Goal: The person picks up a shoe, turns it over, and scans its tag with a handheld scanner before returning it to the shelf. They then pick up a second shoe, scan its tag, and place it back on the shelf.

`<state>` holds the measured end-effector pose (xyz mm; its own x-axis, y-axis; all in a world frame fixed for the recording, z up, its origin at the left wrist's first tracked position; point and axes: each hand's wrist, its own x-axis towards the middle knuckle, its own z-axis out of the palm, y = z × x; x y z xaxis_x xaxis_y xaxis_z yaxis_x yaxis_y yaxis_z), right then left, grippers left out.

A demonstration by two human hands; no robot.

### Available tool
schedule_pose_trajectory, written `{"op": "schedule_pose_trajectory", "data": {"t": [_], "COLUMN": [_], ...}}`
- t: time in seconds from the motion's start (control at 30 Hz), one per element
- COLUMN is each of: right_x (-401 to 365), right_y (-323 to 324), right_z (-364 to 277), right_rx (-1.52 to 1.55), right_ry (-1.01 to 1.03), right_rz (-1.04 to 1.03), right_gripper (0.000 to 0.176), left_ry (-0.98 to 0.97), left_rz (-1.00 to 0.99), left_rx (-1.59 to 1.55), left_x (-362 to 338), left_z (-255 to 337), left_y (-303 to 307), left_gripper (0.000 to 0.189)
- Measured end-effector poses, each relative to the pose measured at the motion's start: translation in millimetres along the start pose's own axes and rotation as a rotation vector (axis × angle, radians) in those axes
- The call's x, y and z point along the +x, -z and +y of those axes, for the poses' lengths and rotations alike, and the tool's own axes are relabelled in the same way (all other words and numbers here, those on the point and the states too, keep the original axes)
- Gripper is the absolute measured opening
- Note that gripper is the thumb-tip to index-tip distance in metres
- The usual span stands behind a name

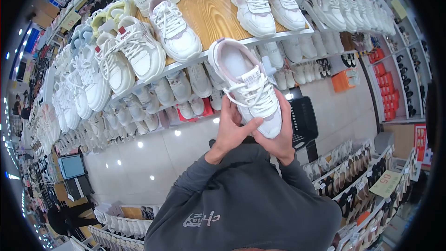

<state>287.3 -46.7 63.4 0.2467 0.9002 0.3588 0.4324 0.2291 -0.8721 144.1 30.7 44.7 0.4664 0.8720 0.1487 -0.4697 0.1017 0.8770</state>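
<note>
Both of my hands hold one white sneaker (253,90) with a pale pink lining and white laces, its toe pointing down toward my chest. My left hand (231,128) grips its side near the toe, the thumb lying by the toe cap. Around the other side of the toe wraps my right hand (279,132). Just beyond the held shoe is the wooden display shelf (209,9), where a white sneaker (174,30) and a similar pair (258,7) stand.
Lower shelf rows hold more white shoes (181,86). A black basket (303,121) stands on the floor to the right, with an orange box (343,80) farther off. Racks of flat shoes (344,172) stand at lower right. A person in black (62,218) is at lower left.
</note>
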Motion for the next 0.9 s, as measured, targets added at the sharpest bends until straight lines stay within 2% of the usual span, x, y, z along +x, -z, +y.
{"op": "schedule_pose_trajectory", "data": {"t": [0.03,0.13,0.17,0.27,0.37,0.47,0.5,0.6,0.63,0.73,0.83,0.9], "right_x": [5,25,34,57,79,97,103,119,123,134,140,143], "right_y": [-3,-13,-16,-27,-34,-42,-44,-49,-51,-54,-56,-55], "right_z": [1,7,10,14,16,21,20,20,19,20,22,23], "right_rx": [0.033,0.159,0.158,0.182,0.117,0.069,0.068,0.054,0.044,0.009,-0.014,-0.010], "right_ry": [0.001,-0.004,0.037,0.061,0.100,0.103,0.101,0.119,0.128,0.151,0.152,0.144], "right_rz": [0.028,0.105,0.129,0.176,0.195,0.212,0.210,0.215,0.221,0.234,0.249,0.256], "right_gripper": [0.101,0.101,0.100,0.098,0.096,0.096,0.096,0.096,0.096,0.095,0.095,0.096], "left_ry": [-0.031,0.084,0.137,-0.257,-0.296,-0.497,-0.468,-0.495,-0.578,-0.772,-0.590,-0.598], "left_rz": [-0.012,-0.014,-0.013,-0.042,0.064,0.106,0.093,0.049,0.047,0.045,-0.009,-0.067], "left_rx": [0.053,0.298,0.557,0.994,1.166,1.100,1.093,1.280,1.332,1.448,1.450,1.439], "left_x": [7,29,35,62,83,107,114,135,150,171,176,180], "left_z": [8,46,58,84,116,140,147,161,155,152,155,156], "left_y": [1,11,20,46,52,31,24,6,12,19,23,29], "left_gripper": [0.085,0.068,0.052,0.042,0.035,0.036,0.047,0.060,0.069,0.074,0.083,0.087]}}
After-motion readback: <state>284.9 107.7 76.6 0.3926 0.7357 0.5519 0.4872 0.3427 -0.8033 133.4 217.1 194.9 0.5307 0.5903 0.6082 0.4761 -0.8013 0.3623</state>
